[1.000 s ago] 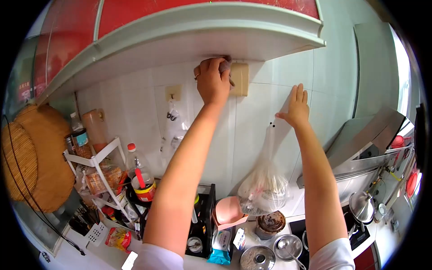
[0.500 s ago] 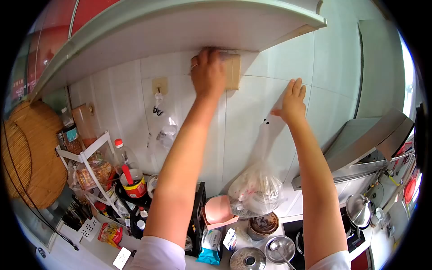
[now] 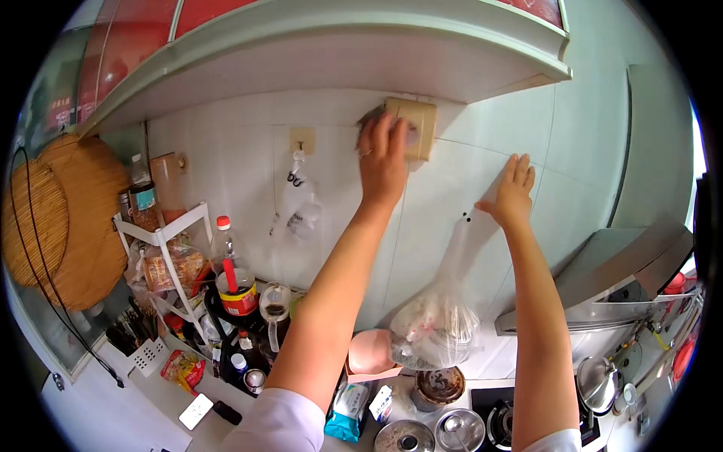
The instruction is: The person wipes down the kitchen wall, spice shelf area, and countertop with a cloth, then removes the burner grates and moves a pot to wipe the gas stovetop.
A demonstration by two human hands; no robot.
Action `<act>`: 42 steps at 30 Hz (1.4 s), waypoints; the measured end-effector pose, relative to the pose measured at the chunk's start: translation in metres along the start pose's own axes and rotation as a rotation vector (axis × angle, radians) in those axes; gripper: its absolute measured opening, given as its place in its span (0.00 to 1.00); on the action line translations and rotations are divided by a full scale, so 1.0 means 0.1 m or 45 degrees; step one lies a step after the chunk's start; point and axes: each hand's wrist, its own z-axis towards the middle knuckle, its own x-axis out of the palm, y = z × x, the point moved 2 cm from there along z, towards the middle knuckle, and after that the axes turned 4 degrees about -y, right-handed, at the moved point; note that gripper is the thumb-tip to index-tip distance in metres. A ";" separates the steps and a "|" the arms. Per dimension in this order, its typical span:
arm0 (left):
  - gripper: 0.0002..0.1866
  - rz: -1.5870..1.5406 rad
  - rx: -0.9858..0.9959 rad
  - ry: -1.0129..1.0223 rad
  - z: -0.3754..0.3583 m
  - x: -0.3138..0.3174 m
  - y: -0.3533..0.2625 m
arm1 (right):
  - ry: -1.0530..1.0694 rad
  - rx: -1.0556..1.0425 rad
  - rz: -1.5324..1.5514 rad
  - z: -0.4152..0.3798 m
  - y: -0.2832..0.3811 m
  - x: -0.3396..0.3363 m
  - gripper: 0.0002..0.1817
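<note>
My left hand [image 3: 384,160] is closed over a crumpled greyish cloth [image 3: 367,119], slightly blurred, against the wall under the cabinet. The cloth lies at the left edge of a beige wall box [image 3: 424,126], and my fingers overlap the box's front. Most of the cloth is hidden by the hand. To the right, my right hand [image 3: 512,192] rests on the white tiles with its fingers spread and holds nothing. A tied clear plastic bag [image 3: 437,324] hangs below and left of it.
A cabinet [image 3: 324,56] juts out overhead. Left on the wall, a hook plate [image 3: 302,140] carries a small plastic bag [image 3: 305,215]. Below stand a white rack [image 3: 162,235], a lidded pan [image 3: 407,438] and a steel bowl [image 3: 461,431]. A range hood [image 3: 602,290] projects at right.
My left hand and the cloth have shifted down and left relative to the wall box, uncovering more of its front. The right hand keeps its place on the tiles. The view has shifted.
</note>
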 end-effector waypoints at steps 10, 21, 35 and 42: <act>0.23 0.191 -0.277 0.012 -0.33 -0.02 0.72 | -0.064 -0.038 -0.025 -0.01 -0.05 0.09 0.72; 0.24 0.137 -0.042 0.255 -0.68 -0.19 0.67 | -0.057 -0.052 -0.059 0.02 -0.06 0.12 0.71; 0.38 -0.111 0.424 0.507 -1.34 0.00 -0.06 | 0.025 0.019 -0.062 0.01 0.02 0.03 0.73; 0.35 -0.078 0.461 0.759 -1.15 0.02 -0.43 | -0.005 -0.014 -0.104 0.00 0.00 0.08 0.74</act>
